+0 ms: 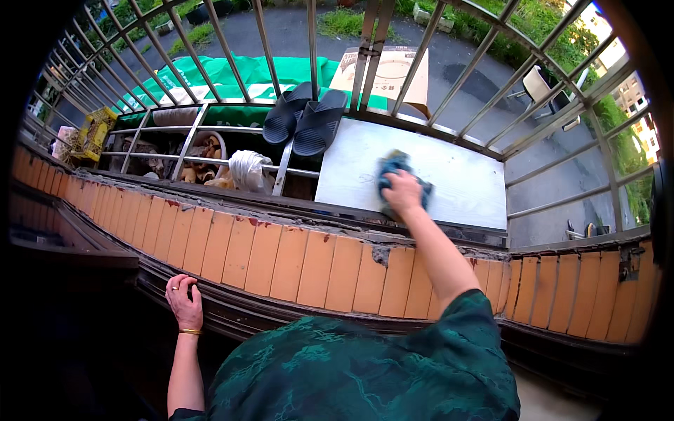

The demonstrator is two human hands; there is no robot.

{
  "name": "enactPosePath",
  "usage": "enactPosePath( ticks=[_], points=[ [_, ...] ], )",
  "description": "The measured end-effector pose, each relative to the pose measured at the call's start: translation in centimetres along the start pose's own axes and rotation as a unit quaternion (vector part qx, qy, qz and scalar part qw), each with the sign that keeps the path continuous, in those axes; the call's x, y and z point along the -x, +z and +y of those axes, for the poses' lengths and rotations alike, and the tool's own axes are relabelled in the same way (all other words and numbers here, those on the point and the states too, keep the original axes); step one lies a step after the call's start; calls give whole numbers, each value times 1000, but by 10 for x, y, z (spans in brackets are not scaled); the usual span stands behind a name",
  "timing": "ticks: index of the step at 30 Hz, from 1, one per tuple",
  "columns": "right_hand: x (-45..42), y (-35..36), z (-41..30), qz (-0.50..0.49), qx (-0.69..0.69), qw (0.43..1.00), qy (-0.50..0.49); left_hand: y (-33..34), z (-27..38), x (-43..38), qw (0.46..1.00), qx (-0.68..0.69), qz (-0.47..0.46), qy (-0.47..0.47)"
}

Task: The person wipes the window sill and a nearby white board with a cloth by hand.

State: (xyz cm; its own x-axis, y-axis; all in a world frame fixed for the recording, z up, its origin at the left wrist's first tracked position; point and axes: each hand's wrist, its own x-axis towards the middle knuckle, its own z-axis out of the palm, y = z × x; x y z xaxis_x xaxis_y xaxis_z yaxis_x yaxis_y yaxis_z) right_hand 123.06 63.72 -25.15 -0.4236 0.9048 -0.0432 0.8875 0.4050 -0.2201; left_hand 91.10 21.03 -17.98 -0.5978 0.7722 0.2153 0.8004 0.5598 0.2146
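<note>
My right hand (404,190) is stretched forward over a white board (463,181), gripping a blurred dark blue-green cloth (389,167) pressed against its surface. The board lies inside the metal window cage, beyond the tiled sill, and bears some faint dark marks. My left hand (184,302), with a ring on one finger and a gold bangle at the wrist, rests at the dark window track (237,316). Its fingers are loosely curled and apart, with nothing visible in them. Left of the board, a pair of black slippers (308,121) leans on the bars.
Metal bars (263,47) enclose the ledge. Orange tiles (295,258) with chipped edges line the sill. A knotted white plastic bag (250,169), a yellow plastic crate (95,134) and a tub of scraps (210,150) sit leftward. A green tarp (231,71) and cardboard box (392,73) lie beyond.
</note>
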Motion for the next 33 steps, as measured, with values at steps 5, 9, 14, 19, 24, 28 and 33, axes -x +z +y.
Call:
enactPosePath(
  ticks=[5,9,14,19,24,28,33],
  points=[
    [-23,16,-91,-38,-15,979,-200,2,-1,-3,1000,6,-4,5],
    [-27,20,-26,36,-12,981,-191,-4,0,-2,1000,7,-7,3],
    [-9,-8,161,69,91,985,128,-4,3,-4,1000,10,-9,2],
    [-4,-30,115,21,103,968,227,-5,5,-2,1000,7,-11,2],
    [-25,15,-15,85,42,994,-57,-4,2,-5,1000,11,-23,3],
    [-32,27,-74,58,16,986,-157,-4,-4,-3,1000,12,-26,0],
    [-56,13,45,101,37,993,-43,-3,-5,-1,1000,5,-25,-4]
  ],
)
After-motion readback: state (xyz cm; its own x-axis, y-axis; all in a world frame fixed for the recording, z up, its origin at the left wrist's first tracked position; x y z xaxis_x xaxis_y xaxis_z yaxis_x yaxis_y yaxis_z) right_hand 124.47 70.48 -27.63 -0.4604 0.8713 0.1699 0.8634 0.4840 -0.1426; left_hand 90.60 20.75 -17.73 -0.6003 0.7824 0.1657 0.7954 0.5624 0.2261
